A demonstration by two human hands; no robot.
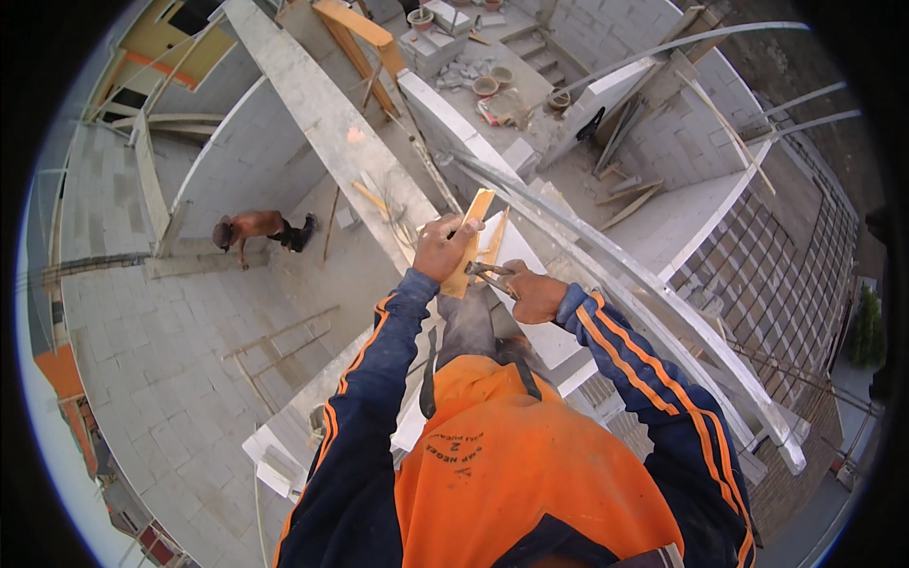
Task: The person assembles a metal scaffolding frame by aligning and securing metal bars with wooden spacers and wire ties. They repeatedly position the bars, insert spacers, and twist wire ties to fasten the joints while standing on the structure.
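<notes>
In front of my knees, a short flat piece of yellowish wood (458,280) slants upward in my left hand (441,248), whose fingers are closed round its edge. My right hand (538,295) grips the handles of metal pincers (485,271). The pincers' jaws touch or nearly touch the lower right edge of the wood; whether a nail is between them cannot be made out. Just beyond, another narrow wood strip (496,237) lies on the white block wall top (523,248).
A grey concrete beam (312,90) runs off to the far left, high above the floor. Long pale metal bars (653,284) cross at my right. Down left, a person (258,225) bends over a low wall. Rebar mesh (767,275) spreads at right; buckets (486,86) stand far off.
</notes>
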